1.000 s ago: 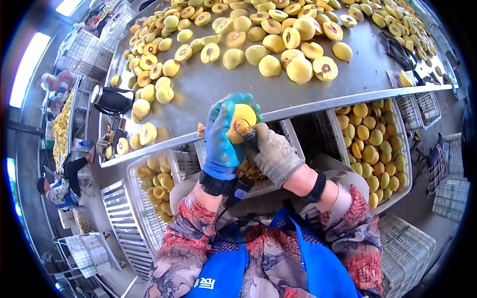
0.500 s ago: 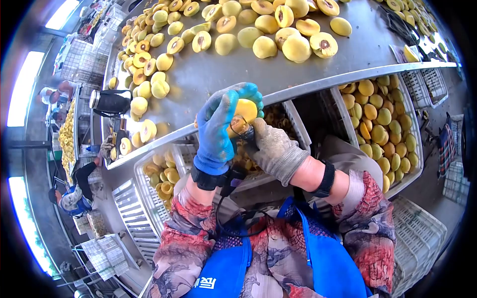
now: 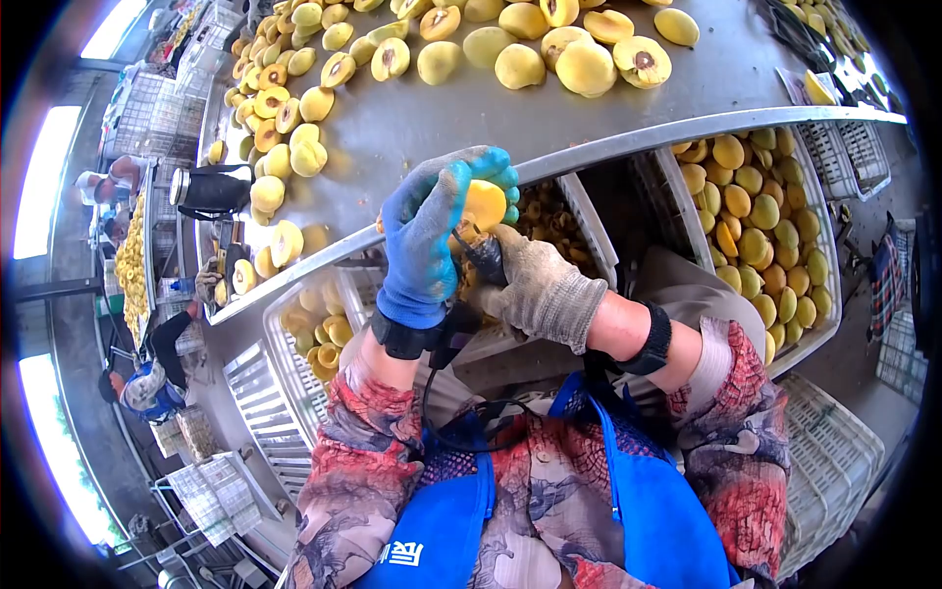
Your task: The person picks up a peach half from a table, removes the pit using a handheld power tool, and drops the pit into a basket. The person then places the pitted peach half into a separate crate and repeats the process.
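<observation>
My left hand (image 3: 424, 245), in a blue rubber-coated glove, is closed around a yellow peach half (image 3: 484, 205) just off the table's near edge. My right hand (image 3: 542, 287) wears a greyish knit glove and grips a small black-handled pitting tool (image 3: 483, 257). The tool's working end is against the lower side of the fruit; fingers partly hide it. Below the hands, a crate of dark scraps (image 3: 549, 224) shows in part.
Many peach halves (image 3: 587, 69) lie on the metal table (image 3: 412, 128). A crate of peaches (image 3: 760, 211) stands at right, another crate (image 3: 324, 339) at left. A black flask (image 3: 211, 191) rests on the table's left end. A cable (image 3: 432, 412) hangs before me. Other people sit at far left.
The tool's handle and my right hand have turned slightly against the fruit. My left hand keeps its grip. The whole view has shifted a little.
</observation>
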Demonstrator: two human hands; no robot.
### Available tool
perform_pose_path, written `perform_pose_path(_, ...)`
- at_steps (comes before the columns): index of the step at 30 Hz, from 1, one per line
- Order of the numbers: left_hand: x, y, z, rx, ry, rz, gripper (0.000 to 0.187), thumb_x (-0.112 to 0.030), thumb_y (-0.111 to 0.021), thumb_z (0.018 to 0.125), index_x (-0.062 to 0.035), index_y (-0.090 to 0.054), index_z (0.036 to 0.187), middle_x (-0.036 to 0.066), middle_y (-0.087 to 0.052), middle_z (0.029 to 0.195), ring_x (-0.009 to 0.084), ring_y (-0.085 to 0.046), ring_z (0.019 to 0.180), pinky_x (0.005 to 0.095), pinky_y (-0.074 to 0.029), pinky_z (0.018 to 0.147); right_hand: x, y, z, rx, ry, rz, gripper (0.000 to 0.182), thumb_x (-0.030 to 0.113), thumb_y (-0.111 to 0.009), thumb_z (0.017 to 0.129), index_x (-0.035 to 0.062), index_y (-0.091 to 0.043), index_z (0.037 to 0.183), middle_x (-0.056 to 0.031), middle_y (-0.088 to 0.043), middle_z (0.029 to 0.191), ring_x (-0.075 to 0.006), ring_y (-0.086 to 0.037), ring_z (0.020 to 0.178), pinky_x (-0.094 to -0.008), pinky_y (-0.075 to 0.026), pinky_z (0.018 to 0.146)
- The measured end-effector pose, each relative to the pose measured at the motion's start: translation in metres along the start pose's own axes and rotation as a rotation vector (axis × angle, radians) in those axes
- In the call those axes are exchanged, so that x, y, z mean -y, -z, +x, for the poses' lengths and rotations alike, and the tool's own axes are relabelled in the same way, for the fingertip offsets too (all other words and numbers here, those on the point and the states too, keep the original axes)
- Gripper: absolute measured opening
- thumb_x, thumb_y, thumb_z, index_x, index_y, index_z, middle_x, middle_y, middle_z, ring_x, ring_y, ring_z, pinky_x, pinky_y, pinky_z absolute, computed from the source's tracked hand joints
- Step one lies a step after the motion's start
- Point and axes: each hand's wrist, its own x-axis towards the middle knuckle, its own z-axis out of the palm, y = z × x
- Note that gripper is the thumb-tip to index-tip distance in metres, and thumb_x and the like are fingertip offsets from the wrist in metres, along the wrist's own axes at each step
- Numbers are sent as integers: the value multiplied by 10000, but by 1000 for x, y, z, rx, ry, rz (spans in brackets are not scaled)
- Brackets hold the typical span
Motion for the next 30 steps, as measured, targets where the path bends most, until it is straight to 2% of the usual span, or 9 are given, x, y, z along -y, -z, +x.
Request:
perform_pose_path(3,1,-2,-2,-41,3,-4,373,-286,-567,909,57,-595,1055,158,-651,944,227,-646,801,335,-548,706,-5,-5,3,-25,88,-30,596,275,-696,723,67,-450,1224,-183,-648,815,-312,-662,674,-375,-545,606)
perform_pose_path(9,-11,6,1,89,116,93,373,-282,-573,905,56,-592,1061,156,-652,961,224,-647,824,343,-557,716,15,17,-10,332,-184,458,566,194,-672,776,68,-398,1256,-76,-592,661,-152,-570,409,-248,-435,307)
perform_pose_path(12,-14,6,0,107,165,83,371,-275,-578,902,59,-591,1064,158,-652,971,225,-648,840,342,-562,723,23,24,-14,443,-264,544,431,175,-663,782,25,-473,1139,-77,-580,603,-166,-566,401,-255,-437,311)
perform_pose_path(15,-13,5,-2,93,158,14,382,-279,-585,896,62,-589,1066,162,-650,977,233,-648,845,344,-565,722,14,29,-13,629,-179,748,254,160,-650,789,9,-527,951,-70,-567,564,-164,-554,385,-243,-412,300)
perform_pose_path(16,-14,3,-4,72,163,-6,392,-288,-585,895,63,-588,1068,163,-649,974,235,-648,841,346,-565,719,9,29,-12,691,-161,826,166,142,-636,798,31,-513,784,-61,-534,534,-149,-509,357,-238,-373,294)
perform_pose_path(20,-13,-1,-9,98,133,-133,440,-335,-573,895,67,-584,1073,169,-645,951,248,-648,817,359,-566,702,-5,19,-15,908,-200,1293,126,109,-629,791,31,-532,811,-51,-495,515,-128,-497,353,-232,-376,298)
perform_pose_path(23,-10,0,-12,43,142,-142,541,-434,-521,901,62,-551,1115,193,-631,965,278,-643,833,390,-554,725,-9,19,-11,918,-162,1200,163,124,-633,784,23,-525,854,-67,-537,582,-134,-509,367,-233,-397,313)
perform_pose_path(26,-10,-1,-9,-61,125,-284,495,-389,-541,905,66,-552,1101,180,-634,939,274,-644,799,375,-566,695,32,33,-19,639,-180,539,187,164,-641,806,44,-505,853,-32,-507,545,-135,-481,372,-249,-382,334)
perform_pose_path(30,-10,6,-9,-147,102,-356,479,-375,-494,934,71,-545,1101,176,-632,936,277,-642,779,377,-561,709,4,2,-10,218,229,-67,282,195,-658,777,86,-528,1003,-91,-639,728,-208,-649,617,-328,-506,526)
